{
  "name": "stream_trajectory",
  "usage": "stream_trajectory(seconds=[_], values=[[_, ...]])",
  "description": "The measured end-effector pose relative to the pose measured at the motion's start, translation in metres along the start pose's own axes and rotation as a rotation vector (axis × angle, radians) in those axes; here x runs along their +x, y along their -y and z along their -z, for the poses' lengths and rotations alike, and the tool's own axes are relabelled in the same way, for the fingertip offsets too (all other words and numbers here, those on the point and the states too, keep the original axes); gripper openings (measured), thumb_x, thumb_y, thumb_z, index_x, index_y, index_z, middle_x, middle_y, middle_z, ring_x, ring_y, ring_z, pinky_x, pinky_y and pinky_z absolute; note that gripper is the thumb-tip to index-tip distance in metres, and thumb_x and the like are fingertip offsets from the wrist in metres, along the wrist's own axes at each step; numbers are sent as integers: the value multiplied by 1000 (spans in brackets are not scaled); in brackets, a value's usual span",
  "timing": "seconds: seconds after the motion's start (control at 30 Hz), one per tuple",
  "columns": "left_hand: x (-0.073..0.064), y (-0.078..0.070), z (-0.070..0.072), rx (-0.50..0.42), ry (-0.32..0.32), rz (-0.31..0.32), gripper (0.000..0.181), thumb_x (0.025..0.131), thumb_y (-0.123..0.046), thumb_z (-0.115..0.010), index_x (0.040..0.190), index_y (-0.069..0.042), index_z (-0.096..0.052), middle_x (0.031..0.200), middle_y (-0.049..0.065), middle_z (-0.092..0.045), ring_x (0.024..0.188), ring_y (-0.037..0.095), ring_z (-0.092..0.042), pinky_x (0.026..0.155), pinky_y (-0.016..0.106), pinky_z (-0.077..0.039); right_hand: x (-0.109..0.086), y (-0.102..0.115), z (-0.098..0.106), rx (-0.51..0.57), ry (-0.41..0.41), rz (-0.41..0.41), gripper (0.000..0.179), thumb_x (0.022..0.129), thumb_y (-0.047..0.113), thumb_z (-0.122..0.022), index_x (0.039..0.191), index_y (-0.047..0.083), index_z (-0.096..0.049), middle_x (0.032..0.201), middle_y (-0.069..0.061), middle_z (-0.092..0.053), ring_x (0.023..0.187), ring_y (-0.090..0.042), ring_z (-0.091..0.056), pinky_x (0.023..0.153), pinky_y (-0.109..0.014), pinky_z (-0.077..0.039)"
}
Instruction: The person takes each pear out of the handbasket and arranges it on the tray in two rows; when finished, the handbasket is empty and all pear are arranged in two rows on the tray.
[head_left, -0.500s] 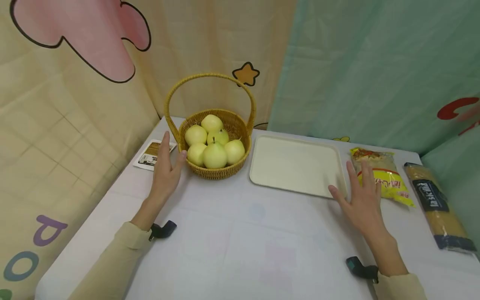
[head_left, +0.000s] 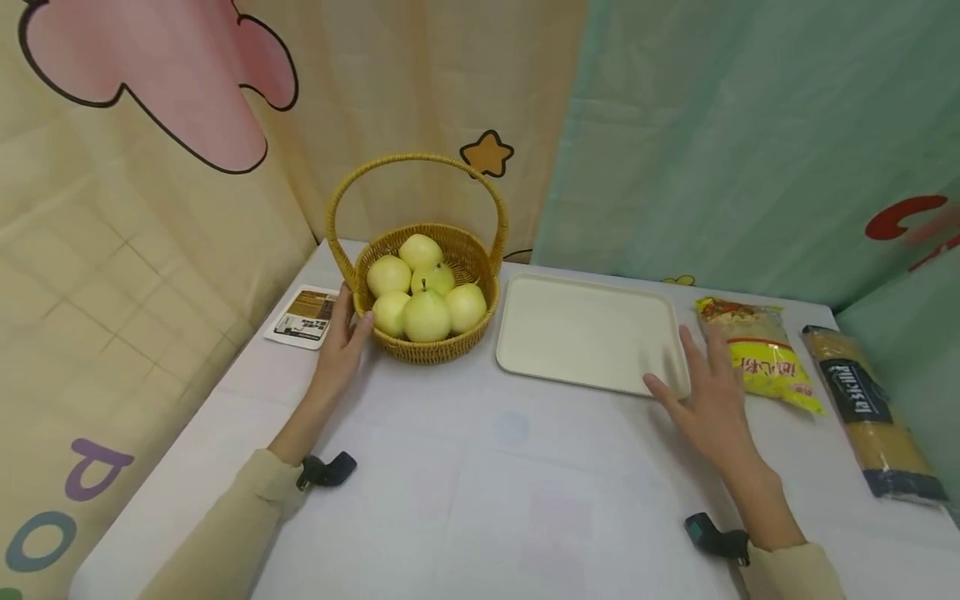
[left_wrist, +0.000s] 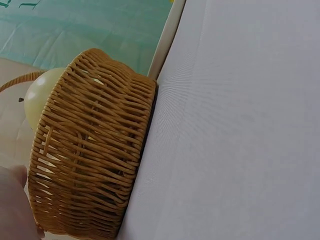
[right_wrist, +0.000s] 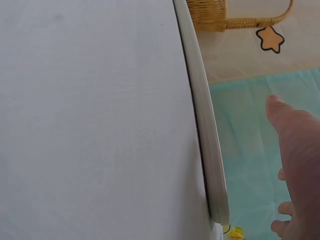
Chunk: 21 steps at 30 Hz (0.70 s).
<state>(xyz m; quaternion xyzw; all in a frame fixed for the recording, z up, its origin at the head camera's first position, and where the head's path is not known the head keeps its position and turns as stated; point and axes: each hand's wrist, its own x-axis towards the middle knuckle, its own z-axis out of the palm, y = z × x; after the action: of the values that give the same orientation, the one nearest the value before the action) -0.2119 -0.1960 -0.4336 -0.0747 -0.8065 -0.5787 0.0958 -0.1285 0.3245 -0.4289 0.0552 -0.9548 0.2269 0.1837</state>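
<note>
A woven basket with a tall arched handle holds several pale green-yellow pears. My left hand is at the basket's left side, fingers extended along the outside and thumb near the front rim. In the left wrist view, the thumb lies close to the basket wall; whether it touches is hard to tell. My right hand hovers with spread fingers by the right end of a cream tray, holding nothing. The right wrist view shows the tray's edge beside that hand.
A yellow-and-clear food bag lies right of the tray, with a long pasta package beyond it. Left of the basket lies a flat white packet. Curtains stand behind the white-covered table.
My left hand has moved right and in against the basket's left side. My right hand has shifted slightly left. The basket and its pears stand in the same place.
</note>
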Motion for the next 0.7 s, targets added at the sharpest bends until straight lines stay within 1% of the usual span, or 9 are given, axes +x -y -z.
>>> stream_trajectory(seconds=[0.1,0.17,0.23,0.37,0.43,0.53,0.6,0.7], values=[[1,5,-2,-61,11,-10,75,112,-26,-48,171,-25,-2,178,0,-5,164,29,-11,134,55,-16,4,3,-2,9,11,2,91,99,51,-68,169,11,-24,177,-19,-5,160,-49,-10,118,-86,-9],[1,6,-3,-78,10,-19,75,112,-24,-50,171,-27,-3,178,0,-7,164,30,-13,134,55,-17,8,6,-2,7,23,1,92,100,52,-67,169,13,-22,177,-21,-5,160,-49,-10,120,-84,-9],[1,6,-4,-89,5,-27,75,112,-23,-50,171,-27,-5,178,1,-10,163,29,-16,133,54,-19,13,11,-3,-3,26,14,92,99,53,-67,169,14,-22,176,-23,-8,160,-50,-11,122,-82,-9],[2,4,-4,-110,1,-35,73,112,-22,-50,171,-24,-6,177,4,-13,163,28,-19,134,49,-21,25,27,-11,-17,45,57,92,99,54,-67,169,13,-24,174,-26,-14,160,-49,-12,122,-82,-9],[3,4,-4,-115,4,-31,74,112,-22,-50,171,-23,-5,177,5,-13,163,28,-19,134,47,-21,31,36,-17,-14,55,78,91,99,54,-67,168,13,-25,173,-25,-17,159,-49,-15,121,-83,-11],[3,3,-3,-117,15,-16,75,112,-23,-50,171,-21,-3,177,6,-11,163,27,-17,134,45,-19,41,54,-26,26,79,97,90,98,51,-69,168,15,-26,173,-24,-18,159,-48,-17,121,-83,-14],[3,3,-2,-116,21,-8,76,112,-24,-50,171,-21,-2,177,5,-9,163,27,-16,134,45,-19,47,67,-32,63,96,112,91,98,49,-71,169,15,-25,173,-23,-19,159,-47,-18,122,-81,-15],[2,2,-1,-112,25,-6,76,112,-24,-49,171,-21,-1,178,4,-7,163,26,-14,134,44,-18,54,91,-42,97,122,162,93,97,46,-73,169,13,-23,173,-23,-20,160,-45,-19,124,-77,-16]])
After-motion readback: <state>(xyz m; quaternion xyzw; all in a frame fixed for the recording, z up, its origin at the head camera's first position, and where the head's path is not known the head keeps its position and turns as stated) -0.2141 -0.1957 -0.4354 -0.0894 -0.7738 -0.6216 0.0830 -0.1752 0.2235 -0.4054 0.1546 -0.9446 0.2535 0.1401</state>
